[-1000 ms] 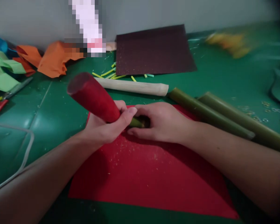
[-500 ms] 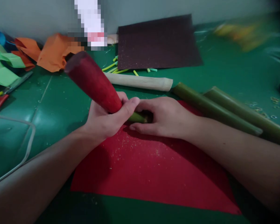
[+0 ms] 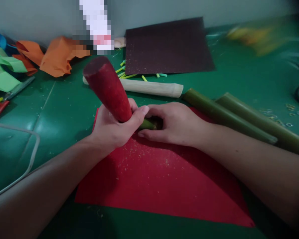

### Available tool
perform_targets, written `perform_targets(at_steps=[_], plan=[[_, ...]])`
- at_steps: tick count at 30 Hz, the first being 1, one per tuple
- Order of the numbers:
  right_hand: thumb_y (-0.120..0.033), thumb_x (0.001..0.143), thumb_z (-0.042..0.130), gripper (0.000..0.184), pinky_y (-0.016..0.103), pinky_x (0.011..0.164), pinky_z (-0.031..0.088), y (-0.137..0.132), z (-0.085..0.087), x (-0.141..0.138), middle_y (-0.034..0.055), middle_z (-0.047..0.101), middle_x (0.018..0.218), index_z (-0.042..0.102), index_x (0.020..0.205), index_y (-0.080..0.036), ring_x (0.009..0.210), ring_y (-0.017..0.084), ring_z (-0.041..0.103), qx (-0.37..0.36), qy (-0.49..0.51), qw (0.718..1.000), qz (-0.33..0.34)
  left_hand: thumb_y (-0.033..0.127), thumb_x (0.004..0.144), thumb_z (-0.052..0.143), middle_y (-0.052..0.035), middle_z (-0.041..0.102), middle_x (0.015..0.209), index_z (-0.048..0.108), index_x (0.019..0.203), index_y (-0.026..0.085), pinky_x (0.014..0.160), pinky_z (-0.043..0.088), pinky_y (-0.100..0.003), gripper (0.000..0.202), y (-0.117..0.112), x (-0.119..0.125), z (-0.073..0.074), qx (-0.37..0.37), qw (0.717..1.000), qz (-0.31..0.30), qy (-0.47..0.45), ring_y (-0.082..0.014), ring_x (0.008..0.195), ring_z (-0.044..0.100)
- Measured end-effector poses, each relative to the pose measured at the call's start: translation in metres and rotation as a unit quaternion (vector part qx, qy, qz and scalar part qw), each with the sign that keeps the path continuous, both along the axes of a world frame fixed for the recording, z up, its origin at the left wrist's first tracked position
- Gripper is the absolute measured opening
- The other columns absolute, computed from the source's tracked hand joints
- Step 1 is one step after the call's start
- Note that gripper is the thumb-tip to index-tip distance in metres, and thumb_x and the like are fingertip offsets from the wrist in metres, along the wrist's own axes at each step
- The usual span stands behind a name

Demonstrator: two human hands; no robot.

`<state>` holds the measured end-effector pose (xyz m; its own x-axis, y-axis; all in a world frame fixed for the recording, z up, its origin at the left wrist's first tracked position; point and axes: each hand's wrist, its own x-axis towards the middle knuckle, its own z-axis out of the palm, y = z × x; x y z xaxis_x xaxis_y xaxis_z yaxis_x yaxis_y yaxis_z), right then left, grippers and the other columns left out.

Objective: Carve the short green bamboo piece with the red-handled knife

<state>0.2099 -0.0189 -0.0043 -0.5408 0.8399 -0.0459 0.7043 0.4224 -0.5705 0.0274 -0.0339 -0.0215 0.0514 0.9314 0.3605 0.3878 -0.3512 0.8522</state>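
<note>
My left hand (image 3: 114, 129) is closed round the narrow lower part of a dark red felt-covered cone (image 3: 107, 87), whose wide flat end points up and away. A green stick tip (image 3: 147, 124) pokes out of the cone's narrow end between my hands. Over that tip my right hand (image 3: 175, 123) curls its fingers, gripping the end of the stick. Both hands rest over the far edge of a red felt sheet (image 3: 161, 186) sprinkled with pale shavings, on a green table (image 3: 64, 109).
A pale wooden rod (image 3: 151, 88) lies just beyond my hands. Two green bamboo poles (image 3: 241, 118) run off to the right. A dark brown sheet (image 3: 168, 46) lies at the back, orange and green paper scraps (image 3: 49, 58) at the far left, pliers (image 3: 0, 108) by the left edge.
The cone's wide end has swung to the right and stands more upright. Both hands keep their grip in the same place.
</note>
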Motion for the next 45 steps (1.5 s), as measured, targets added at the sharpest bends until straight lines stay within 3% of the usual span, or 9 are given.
perform_targets(at_steps=[15, 20, 23, 27, 33, 40, 45], plan=[[-0.054, 0.080, 0.071, 0.036, 0.029, 0.060, 0.026, 0.000, 0.000, 0.000, -0.0008, 0.064, 0.075, 0.070, 0.095, -0.021, 0.063, 0.013, 0.048, 0.001, -0.015, 1.000, -0.017, 0.039, 0.084, 0.078, 0.0042, 0.060, 0.060, 0.064, 0.065, 0.023, 0.053, 0.047, -0.025, 0.029, -0.002, -0.001, 0.000, 0.012, 1.000, 0.009, -0.003, -0.0102, 0.055, 0.054], [-0.058, 0.078, 0.072, 0.041, 0.028, 0.060, 0.026, 0.001, 0.000, -0.001, -0.0002, 0.062, 0.072, 0.070, 0.094, -0.020, 0.062, 0.014, 0.048, 0.008, -0.021, 1.000, -0.015, 0.034, 0.088, 0.074, 0.0055, 0.051, 0.055, 0.057, 0.060, 0.022, 0.050, 0.038, -0.028, 0.035, 0.005, 0.001, 0.008, 0.019, 0.996, 0.033, -0.077, -0.0071, 0.050, 0.043], [-0.059, 0.078, 0.072, 0.042, 0.028, 0.059, 0.025, 0.000, 0.001, -0.001, -0.0006, 0.062, 0.071, 0.069, 0.094, -0.020, 0.061, 0.014, 0.048, 0.003, -0.025, 1.000, -0.012, 0.039, 0.089, 0.074, 0.0055, 0.047, 0.054, 0.053, 0.057, 0.021, 0.047, 0.034, -0.029, 0.042, 0.009, 0.000, 0.011, 0.007, 0.993, 0.002, -0.116, -0.0057, 0.047, 0.039], [-0.057, 0.079, 0.072, 0.040, 0.028, 0.059, 0.026, -0.001, 0.000, -0.002, -0.0003, 0.065, 0.076, 0.070, 0.097, -0.021, 0.063, 0.014, 0.050, 0.003, -0.023, 1.000, -0.015, 0.046, 0.086, 0.077, 0.0042, 0.044, 0.051, 0.052, 0.055, 0.021, 0.046, 0.031, -0.030, 0.047, 0.007, -0.001, 0.011, -0.039, 0.994, -0.023, -0.100, -0.0078, 0.047, 0.036], [-0.056, 0.081, 0.072, 0.038, 0.028, 0.060, 0.026, 0.000, -0.001, -0.001, -0.0003, 0.067, 0.077, 0.070, 0.095, -0.021, 0.064, 0.014, 0.052, 0.004, -0.012, 1.000, -0.006, 0.044, 0.088, 0.072, 0.0038, 0.040, 0.051, 0.050, 0.055, 0.021, 0.047, 0.032, -0.029, 0.046, 0.004, -0.004, 0.012, -0.069, 0.992, -0.073, -0.077, -0.0093, 0.048, 0.035], [-0.054, 0.082, 0.072, 0.039, 0.029, 0.061, 0.026, -0.001, -0.001, 0.000, 0.0011, 0.070, 0.082, 0.073, 0.103, -0.021, 0.067, 0.015, 0.053, 0.009, -0.009, 1.000, 0.001, 0.040, 0.085, 0.071, 0.0044, 0.044, 0.051, 0.052, 0.055, 0.021, 0.047, 0.037, -0.025, 0.041, 0.005, -0.003, 0.015, -0.067, 0.990, -0.097, -0.071, -0.0083, 0.047, 0.037], [-0.055, 0.082, 0.072, 0.038, 0.029, 0.062, 0.026, -0.001, -0.002, 0.000, 0.0012, 0.069, 0.080, 0.072, 0.100, -0.021, 0.067, 0.014, 0.053, 0.007, 0.001, 1.000, -0.003, 0.047, 0.083, 0.074, 0.0040, 0.045, 0.051, 0.054, 0.055, 0.022, 0.048, 0.038, -0.026, 0.043, 0.006, -0.004, 0.012, -0.077, 0.990, -0.089, -0.074, -0.0091, 0.048, 0.041]])
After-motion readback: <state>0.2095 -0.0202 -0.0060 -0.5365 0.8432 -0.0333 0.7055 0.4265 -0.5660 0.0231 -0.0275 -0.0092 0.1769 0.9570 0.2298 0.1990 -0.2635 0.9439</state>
